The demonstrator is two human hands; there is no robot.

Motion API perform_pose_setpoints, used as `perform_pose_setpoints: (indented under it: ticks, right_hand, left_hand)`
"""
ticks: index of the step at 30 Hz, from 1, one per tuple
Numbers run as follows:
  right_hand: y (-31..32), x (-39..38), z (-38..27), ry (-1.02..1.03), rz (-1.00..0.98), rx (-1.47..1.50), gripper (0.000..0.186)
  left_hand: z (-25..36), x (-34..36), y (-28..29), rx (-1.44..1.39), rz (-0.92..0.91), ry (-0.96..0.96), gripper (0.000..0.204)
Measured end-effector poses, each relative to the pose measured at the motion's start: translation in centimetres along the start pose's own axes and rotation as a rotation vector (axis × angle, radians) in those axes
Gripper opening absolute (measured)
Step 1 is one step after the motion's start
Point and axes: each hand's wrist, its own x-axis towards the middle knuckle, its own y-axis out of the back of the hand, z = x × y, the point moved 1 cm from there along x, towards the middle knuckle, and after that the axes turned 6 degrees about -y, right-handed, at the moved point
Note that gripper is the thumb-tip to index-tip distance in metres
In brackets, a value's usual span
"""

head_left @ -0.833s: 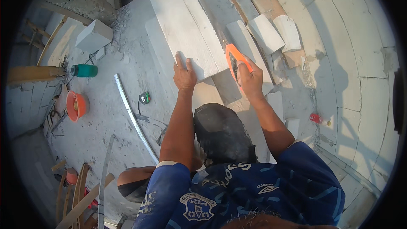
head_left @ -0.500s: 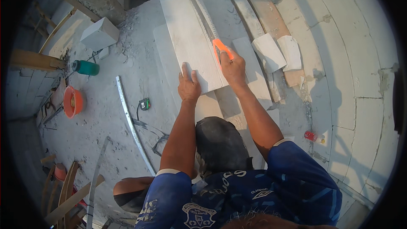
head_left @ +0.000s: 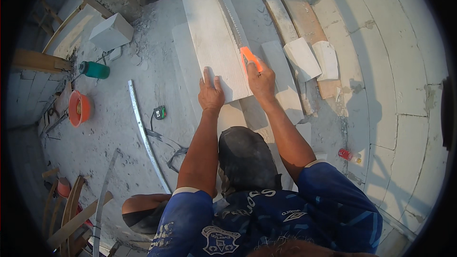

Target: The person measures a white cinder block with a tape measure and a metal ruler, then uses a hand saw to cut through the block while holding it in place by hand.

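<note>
My right hand (head_left: 261, 82) is wrapped round the orange handle of a hand saw (head_left: 231, 24). The toothed blade points away from me and runs lengthwise along the right side of a long pale block (head_left: 208, 31). How deep the teeth sit in the block I cannot make out. Flat on the near left corner of this block lies my left hand (head_left: 211, 93), fingers spread. Other pale slabs (head_left: 281, 74) are beneath and beside the block.
To the left are a metal straightedge (head_left: 141, 123), a tape measure (head_left: 159, 112), an orange bucket (head_left: 86, 108), a green bottle (head_left: 96, 70) and a white block (head_left: 112, 32). Planks (head_left: 297, 4) and block offcuts (head_left: 302, 58) border the block wall at right; a red-labelled bottle (head_left: 349, 155) lies nearby.
The saw's handle has slid slightly toward me along the block, my right hand moving with it. My left hand keeps its place on the block, and the whole view has shifted a little.
</note>
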Motion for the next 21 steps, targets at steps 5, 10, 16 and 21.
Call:
perform_pose_setpoints:
  ticks: [5,10,16,21]
  right_hand:
    - [-0.6,-0.7,-0.1,0.012,0.028,-0.065,0.042]
    - [-0.3,-1.9,0.6,0.09,0.055,-0.076,0.04]
    - [0.9,-4.4,1.1,0.112,0.037,-0.017,0.037]
    - [0.3,-3.6,1.2,0.034,-0.011,-0.026,0.04]
  left_hand:
    - [-0.3,0.1,-0.3,0.001,0.027,-0.019,0.063]
    - [-0.6,0.1,-0.5,0.0,0.028,-0.029,0.064]
    - [-0.4,0.1,-0.4,0.017,0.002,0.001,0.064]
    - [-0.2,-0.1,-0.2,0.016,0.015,-0.017,0.065]
